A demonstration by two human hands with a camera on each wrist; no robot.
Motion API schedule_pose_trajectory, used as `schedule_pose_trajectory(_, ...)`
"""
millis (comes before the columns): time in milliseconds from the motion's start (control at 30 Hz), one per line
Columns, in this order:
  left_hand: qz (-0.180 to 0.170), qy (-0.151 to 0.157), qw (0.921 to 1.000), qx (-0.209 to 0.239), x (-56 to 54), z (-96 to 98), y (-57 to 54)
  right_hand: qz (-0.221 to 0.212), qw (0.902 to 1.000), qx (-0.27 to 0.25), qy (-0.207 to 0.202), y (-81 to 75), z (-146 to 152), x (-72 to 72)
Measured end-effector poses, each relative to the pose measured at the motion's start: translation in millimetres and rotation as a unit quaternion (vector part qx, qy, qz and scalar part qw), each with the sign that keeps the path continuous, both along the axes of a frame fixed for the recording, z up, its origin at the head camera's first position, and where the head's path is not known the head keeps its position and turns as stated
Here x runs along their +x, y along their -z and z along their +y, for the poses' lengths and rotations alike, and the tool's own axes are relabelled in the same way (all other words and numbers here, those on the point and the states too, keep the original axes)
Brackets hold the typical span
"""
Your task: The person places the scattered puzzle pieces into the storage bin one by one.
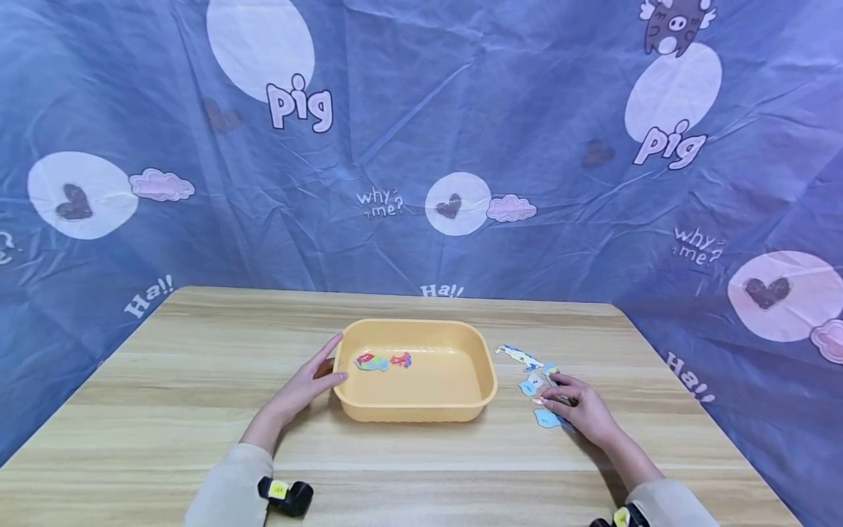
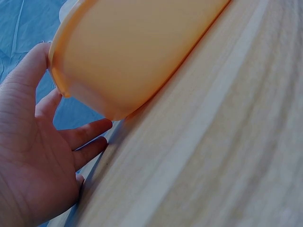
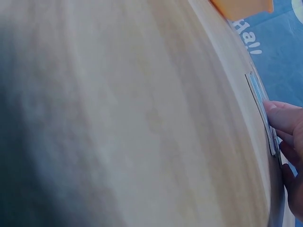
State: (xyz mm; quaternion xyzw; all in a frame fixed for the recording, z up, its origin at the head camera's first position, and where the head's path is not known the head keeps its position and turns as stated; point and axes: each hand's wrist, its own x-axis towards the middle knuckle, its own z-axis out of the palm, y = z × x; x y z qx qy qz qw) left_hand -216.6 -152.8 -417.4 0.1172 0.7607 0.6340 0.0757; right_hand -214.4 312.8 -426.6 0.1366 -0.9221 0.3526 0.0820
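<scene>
Blue cloth (image 1: 402,102) hangs behind the table (image 1: 165,410), creased and printed with white circles, dark hearts, pink clouds and words such as "pig" and "why me?". At the upper right a dark winged pig sits above one of the circles. Pale wood grain runs across the tabletop, and near its middle stands a yellow tub (image 1: 424,404), upright, with rounded corners.

Two cutouts lie on the tub's floor, towards its left end: a red, green and blue one (image 1: 372,363) and, just to its right, a smaller red and blue one (image 1: 400,359).

The left hand (image 1: 309,380) grips the tub's left end, thumb over the rim and fingers spread along the outer wall.

More cutouts lie on the table to the right of the tub. A long white and blue strip (image 1: 516,356) is farthest from the person; nearer lie a blue and white piece (image 1: 530,385) and a light blue piece (image 1: 546,418). The right hand (image 1: 582,410) is over this group, its fingers bent and its thumb touching a thin piece; whether it pinches that piece or merely rests on it, one cannot tell.

Both arms wear pale sleeves (image 1: 230,487), with a small black camera (image 1: 296,498) at the left wrist.
</scene>
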Motion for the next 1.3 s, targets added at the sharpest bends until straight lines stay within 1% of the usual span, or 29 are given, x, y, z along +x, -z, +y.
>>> schedule_pose_trajectory(167,0.003,0.004,1.0,0.003,-0.9,-0.3,0.7,-0.004,0.9999,-0.007,-0.008,-1.6,-1.1,1.4)
schedule_pose_trajectory(333,0.004,0.006,1.0,0.006,-0.9,-1.1,0.6,-0.013,0.9999,-0.002,-0.001,-2.9,-3.1,0.9)
schedule_pose_trajectory(800,-0.002,0.008,0.9999,0.006,-4.9,-3.9,-0.7,-0.014,0.9999,0.0,0.007,-5.2,-8.9,-1.2)
schedule_pose_trajectory(1033,-0.002,0.002,1.0,0.006,-2.9,-2.2,0.0,0.004,0.9998,0.019,0.0,-6.0,-8.9,-1.2)
schedule_pose_trajectory(1300,-0.007,0.0,1.0,0.002,0.2,-0.2,-0.6,0.002,0.9996,0.027,-0.003,-7.4,-8.7,-0.7)
